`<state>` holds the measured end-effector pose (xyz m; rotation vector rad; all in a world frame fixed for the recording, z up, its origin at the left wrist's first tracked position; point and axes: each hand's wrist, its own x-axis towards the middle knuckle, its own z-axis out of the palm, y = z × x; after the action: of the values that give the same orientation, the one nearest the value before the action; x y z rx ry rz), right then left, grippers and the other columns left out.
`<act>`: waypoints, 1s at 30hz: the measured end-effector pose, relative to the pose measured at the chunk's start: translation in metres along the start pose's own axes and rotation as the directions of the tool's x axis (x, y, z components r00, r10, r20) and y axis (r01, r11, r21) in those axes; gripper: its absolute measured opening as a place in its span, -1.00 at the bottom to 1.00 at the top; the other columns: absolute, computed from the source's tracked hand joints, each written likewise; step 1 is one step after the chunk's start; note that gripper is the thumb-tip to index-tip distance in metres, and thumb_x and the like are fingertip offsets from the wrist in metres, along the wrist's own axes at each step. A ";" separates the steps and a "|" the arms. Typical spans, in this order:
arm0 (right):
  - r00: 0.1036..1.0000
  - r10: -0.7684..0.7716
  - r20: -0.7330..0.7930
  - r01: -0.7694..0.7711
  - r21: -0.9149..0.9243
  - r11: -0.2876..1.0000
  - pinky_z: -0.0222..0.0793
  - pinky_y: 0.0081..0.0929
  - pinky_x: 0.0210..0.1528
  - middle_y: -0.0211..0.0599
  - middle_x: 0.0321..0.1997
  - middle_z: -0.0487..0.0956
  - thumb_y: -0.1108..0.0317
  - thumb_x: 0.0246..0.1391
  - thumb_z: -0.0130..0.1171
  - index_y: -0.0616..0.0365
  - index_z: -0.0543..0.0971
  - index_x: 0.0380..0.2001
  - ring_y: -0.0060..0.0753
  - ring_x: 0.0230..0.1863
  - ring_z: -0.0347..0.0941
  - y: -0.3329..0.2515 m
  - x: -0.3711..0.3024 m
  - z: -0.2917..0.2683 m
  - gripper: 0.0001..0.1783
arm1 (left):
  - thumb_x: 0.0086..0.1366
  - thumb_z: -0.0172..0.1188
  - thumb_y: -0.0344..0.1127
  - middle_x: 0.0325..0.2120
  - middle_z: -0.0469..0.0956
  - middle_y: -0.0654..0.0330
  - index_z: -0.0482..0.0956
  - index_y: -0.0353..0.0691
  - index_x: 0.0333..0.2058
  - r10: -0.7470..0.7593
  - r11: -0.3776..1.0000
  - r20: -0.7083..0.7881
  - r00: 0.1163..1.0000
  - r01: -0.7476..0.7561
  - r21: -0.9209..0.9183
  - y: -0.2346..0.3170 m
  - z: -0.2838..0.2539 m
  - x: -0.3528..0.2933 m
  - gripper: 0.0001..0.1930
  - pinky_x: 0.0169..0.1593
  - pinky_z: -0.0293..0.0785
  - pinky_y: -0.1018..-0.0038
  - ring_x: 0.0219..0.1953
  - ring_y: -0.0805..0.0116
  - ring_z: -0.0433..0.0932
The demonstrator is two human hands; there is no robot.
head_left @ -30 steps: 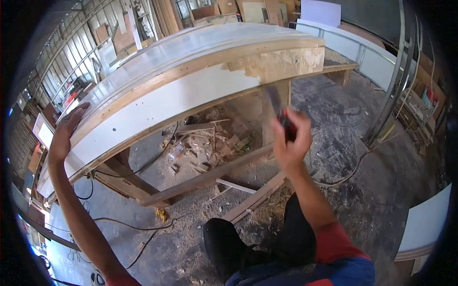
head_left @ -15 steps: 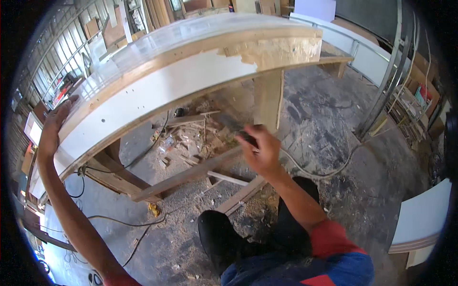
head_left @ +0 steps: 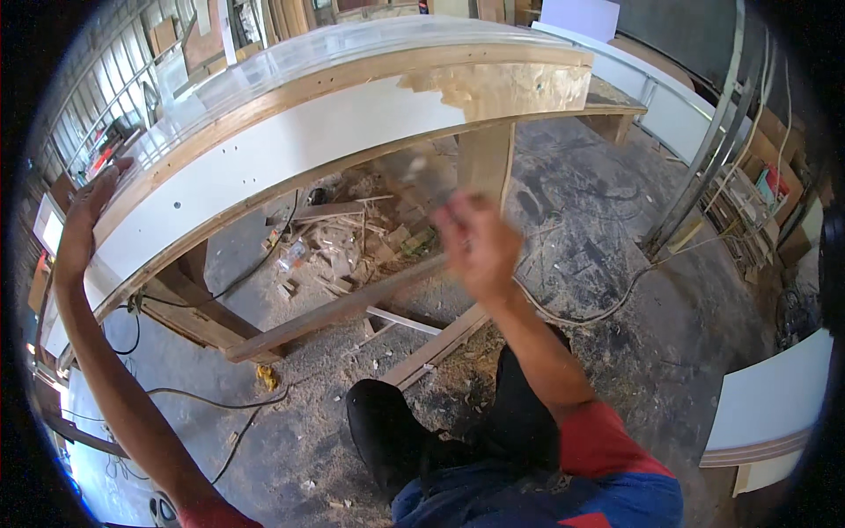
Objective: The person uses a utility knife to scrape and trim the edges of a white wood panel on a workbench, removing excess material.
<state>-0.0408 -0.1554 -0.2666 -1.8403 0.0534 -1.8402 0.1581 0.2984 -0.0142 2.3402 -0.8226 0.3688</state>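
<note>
A large curved wooden counter frame (head_left: 290, 132) stretches across in front of me. White sheeting covers most of its front band; at the right end a bare, blotchy tan patch (head_left: 510, 91) shows. My left hand (head_left: 84, 224) lies on the counter's left end, its fingers stretched over the upper edge. Below the band, near a wooden leg (head_left: 484, 167), my right hand (head_left: 480, 242) is closed round a hand tool (head_left: 426, 189). Motion smears the tool, so its kind cannot be made out. It points up and left, apart from the band as far as the blur shows.
Wood scraps (head_left: 339, 255) and sawdust litter the floor under the counter. A lower rail (head_left: 343, 308) and cables (head_left: 211, 405) run near my legs. A metal post (head_left: 700, 167) stands right, and a white curved panel (head_left: 766, 396) lies at the lower right.
The whole view has shifted slightly, so the counter sits further left. My right hand has risen a little toward the band with the blurred tool. My left hand keeps its place on the edge.
</note>
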 end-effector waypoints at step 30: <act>0.997 0.037 -0.066 -0.016 0.295 0.955 0.47 -0.44 -0.49 -0.18 -0.35 0.58 0.43 0.13 0.39 0.23 0.55 -0.08 -0.33 -0.48 0.57 -0.005 0.056 0.007 -0.68 | 0.56 -0.06 -0.01 0.17 0.51 0.06 0.45 -0.40 0.25 -0.054 0.997 0.088 0.995 0.059 -0.054 0.021 0.000 0.001 -0.44 0.36 0.17 0.44 0.23 0.30 0.41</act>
<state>-0.0318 -0.1706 -0.2130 -1.5620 -0.1625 -1.7853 0.1450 0.2852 -0.0035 2.3354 -0.7954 0.2186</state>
